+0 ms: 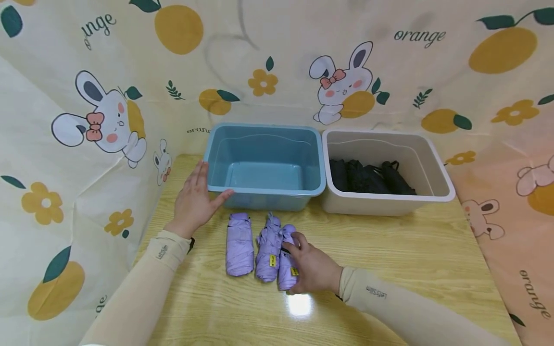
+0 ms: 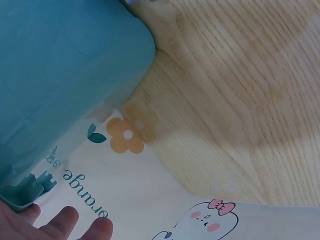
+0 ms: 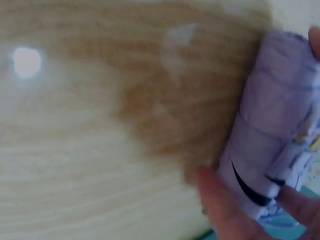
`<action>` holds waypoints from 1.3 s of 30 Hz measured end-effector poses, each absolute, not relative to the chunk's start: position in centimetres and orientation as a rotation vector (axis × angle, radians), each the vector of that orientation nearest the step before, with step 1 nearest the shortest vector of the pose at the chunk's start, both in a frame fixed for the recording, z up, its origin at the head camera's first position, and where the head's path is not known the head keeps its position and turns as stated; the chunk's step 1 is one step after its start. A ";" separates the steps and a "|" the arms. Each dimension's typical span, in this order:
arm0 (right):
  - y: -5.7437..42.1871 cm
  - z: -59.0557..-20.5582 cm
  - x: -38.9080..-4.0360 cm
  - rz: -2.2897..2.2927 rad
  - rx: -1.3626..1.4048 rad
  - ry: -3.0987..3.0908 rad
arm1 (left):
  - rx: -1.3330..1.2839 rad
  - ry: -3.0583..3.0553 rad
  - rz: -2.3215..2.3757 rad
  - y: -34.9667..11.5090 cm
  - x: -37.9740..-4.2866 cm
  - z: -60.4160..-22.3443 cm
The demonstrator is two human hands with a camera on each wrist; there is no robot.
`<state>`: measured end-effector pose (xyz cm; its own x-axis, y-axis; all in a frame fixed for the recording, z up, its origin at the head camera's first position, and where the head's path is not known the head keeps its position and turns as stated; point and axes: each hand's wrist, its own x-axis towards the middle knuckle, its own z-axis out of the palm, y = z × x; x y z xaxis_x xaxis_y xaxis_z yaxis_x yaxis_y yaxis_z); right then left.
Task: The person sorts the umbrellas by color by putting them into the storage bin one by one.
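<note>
Three purple folded umbrellas lie in a row in the head view: a left one [image 1: 240, 245], a middle one [image 1: 268, 250] and a right one [image 1: 286, 262]. My right hand [image 1: 315, 266] grips the right umbrella from its right side, fingers bent over it. The right wrist view shows this umbrella [image 3: 275, 120] close up, with fingertips [image 3: 220, 200] at its strap end. My left hand [image 1: 195, 201] rests at the left front corner of the blue bin [image 1: 264, 191], fingers extended along its rim. In the left wrist view, fingertips [image 2: 65, 220] lie beside the bin's rim.
Right beside the blue bin stands a beige bin [image 1: 368, 204] holding several black folded umbrellas [image 1: 368, 178]. The blue bin has nothing visible inside. A wood-grain table [image 1: 389, 250] carries everything, with a printed cloth [image 1: 277, 29] behind and at the sides.
</note>
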<state>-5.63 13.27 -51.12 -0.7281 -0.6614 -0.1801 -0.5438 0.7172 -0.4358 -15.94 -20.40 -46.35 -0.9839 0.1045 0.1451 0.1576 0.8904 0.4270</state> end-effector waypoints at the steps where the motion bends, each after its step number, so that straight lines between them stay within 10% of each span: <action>1: 13.3 -51.3 -5.6 -0.515 -0.953 2.607 | -0.203 -2.937 -0.679 -20.4 -15.9 -46.3; 39: 12.3 -50.8 -5.3 -0.381 -1.072 2.630 | -0.218 -2.943 -0.684 -20.4 -15.9 -46.2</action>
